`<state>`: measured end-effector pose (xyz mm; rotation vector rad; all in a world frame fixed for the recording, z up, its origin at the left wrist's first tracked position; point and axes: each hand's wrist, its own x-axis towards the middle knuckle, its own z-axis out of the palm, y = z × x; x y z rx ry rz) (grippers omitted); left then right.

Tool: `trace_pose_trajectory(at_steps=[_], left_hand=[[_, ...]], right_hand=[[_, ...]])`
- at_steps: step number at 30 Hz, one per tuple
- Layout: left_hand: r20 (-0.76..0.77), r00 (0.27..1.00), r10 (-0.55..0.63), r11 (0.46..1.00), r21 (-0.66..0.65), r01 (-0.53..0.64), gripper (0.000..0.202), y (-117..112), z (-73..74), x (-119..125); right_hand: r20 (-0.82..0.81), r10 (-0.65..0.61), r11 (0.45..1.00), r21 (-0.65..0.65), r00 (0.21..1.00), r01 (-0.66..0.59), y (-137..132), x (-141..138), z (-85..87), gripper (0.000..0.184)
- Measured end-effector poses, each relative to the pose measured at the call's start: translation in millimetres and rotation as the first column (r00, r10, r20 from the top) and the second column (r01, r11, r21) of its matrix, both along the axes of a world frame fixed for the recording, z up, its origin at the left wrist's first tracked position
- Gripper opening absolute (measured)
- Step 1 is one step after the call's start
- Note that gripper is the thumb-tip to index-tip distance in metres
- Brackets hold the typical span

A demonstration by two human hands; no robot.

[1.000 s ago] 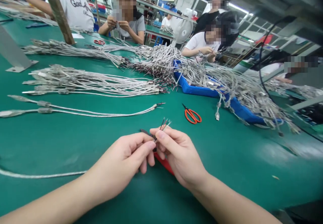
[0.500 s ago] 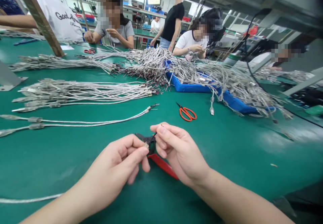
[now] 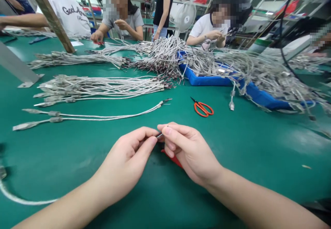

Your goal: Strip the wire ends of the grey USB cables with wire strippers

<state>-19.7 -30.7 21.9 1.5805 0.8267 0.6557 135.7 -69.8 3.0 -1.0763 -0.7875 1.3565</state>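
My left hand [image 3: 129, 156] and my right hand [image 3: 187, 149] meet at the fingertips over the green table [image 3: 258, 146]. Both pinch the end of a thin grey cable [image 3: 159, 135] between them; only a short piece of it shows. Red-handled pliers [image 3: 173, 159] lie under my right hand, mostly hidden. The cable's far length curves off at the lower left [image 3: 23, 200].
Two loose grey cables [image 3: 103, 116] lie just beyond my hands, with a bundle of several [image 3: 103, 86] behind. Orange scissors [image 3: 203, 107] sit to the right. A blue tray [image 3: 207, 81] is heaped with cables. Several people work across the table.
The stripped wire ends that stuck up a second ago are now hidden in my fingers. The pliers' black jaws, visible half a second ago, are covered by my hands.
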Motion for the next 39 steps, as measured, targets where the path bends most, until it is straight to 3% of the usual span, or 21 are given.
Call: trace_pose_trajectory(at_steps=[7,12,19,29,39], left_hand=[[0.066,0.990,0.126,0.983,-0.146,-0.115,0.011,-1.5,-4.6,5.0],[0.069,0.981,0.183,0.959,-0.232,-0.163,0.017,0.6,-3.7,6.3],[0.049,0.970,0.238,0.935,-0.281,-0.215,0.019,2.2,-3.2,6.0],[0.025,0.969,0.246,0.930,-0.289,-0.228,0.021,5.2,-5.8,4.6],[0.027,0.973,0.230,0.899,-0.388,-0.202,0.024,7.0,-7.6,4.3]], right_hand=[[0.034,0.000,1.000,-0.029,0.999,0.001,0.6,-3.2,-3.2,0.012],[-0.113,0.080,0.995,-0.049,0.990,-0.086,-0.2,-3.8,-2.5,0.017],[-0.259,0.070,0.992,-0.082,0.963,-0.094,-1.3,-3.9,2.1,0.029],[-0.298,0.066,0.991,-0.089,0.952,-0.097,-2.5,-3.9,3.5,0.026],[-0.360,0.083,0.978,-0.149,0.929,-0.145,-1.1,-1.4,4.7,0.026]])
